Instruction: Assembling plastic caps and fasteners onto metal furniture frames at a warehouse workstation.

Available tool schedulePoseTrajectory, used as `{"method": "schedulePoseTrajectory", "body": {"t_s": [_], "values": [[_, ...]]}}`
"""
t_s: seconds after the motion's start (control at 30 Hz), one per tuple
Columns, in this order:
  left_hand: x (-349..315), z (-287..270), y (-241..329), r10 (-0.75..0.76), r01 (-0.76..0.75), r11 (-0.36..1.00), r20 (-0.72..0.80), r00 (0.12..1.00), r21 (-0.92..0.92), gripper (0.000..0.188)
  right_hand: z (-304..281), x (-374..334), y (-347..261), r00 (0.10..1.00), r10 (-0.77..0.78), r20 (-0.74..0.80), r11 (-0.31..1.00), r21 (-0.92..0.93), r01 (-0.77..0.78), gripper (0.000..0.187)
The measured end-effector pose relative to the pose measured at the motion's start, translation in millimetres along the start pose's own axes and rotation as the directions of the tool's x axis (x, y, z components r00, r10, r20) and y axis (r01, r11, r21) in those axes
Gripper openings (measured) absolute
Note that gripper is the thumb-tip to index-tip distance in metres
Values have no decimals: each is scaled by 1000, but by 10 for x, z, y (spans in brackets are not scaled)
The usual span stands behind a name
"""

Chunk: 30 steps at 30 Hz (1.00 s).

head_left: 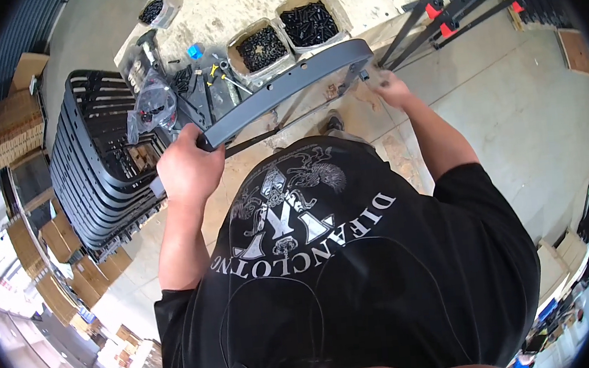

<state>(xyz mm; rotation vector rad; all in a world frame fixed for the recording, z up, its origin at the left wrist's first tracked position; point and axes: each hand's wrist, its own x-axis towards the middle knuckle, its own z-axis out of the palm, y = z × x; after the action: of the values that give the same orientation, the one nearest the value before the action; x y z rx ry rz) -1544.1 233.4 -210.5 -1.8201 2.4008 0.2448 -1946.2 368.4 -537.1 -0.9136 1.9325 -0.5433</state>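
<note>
A curved dark-grey metal frame [292,79] with small holes is held in front of my body, at the near edge of the worktable. My left hand [191,165] is closed around its left end. By the frame's right end is my right hand [393,90], slightly blurred, its fingers curled together. A dark spot shows at those fingertips, too unclear to name. Next to them a small black fitting [363,75] sticks out at the frame's end. Thinner dark bars run below the curved piece.
On the worktable [202,10] stand a box of small black parts [259,49] and a box of black pieces [308,23], with tools alongside. Stacked black frames [91,181] rise at left. More frames with red clips [445,29] jut out at right.
</note>
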Motion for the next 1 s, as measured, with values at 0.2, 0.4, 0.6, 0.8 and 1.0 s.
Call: {"method": "schedulePoseTrajectory", "body": {"t_s": [0.2, 0.4, 0.6, 0.8, 1.0], "values": [[260, -36, -63, -7, 6, 1000, 15, 1000, 24, 26, 0, -41, 1037, 955, 294, -47, 954, -42, -296, 71], [637, 22, -485, -50, 55, 996, -76, 996, 66, 30, 204, -29, 1642, 920, 388, -62, 916, -89, -392, 71], [718, 121, -715, -53, 60, 995, -83, 995, 82, 35, 234, 75, 1167, 956, 292, -21, 953, -76, -293, 62], [751, 133, -783, -35, 44, 995, -98, 995, 85, 36, -9, 250, -264, 986, 65, -151, 950, 311, -15, 50], [697, 91, -849, 44, -45, 999, -78, 996, -12, 38, -134, -50, -2867, 650, -636, -415, 565, 323, 759, 50]]}}
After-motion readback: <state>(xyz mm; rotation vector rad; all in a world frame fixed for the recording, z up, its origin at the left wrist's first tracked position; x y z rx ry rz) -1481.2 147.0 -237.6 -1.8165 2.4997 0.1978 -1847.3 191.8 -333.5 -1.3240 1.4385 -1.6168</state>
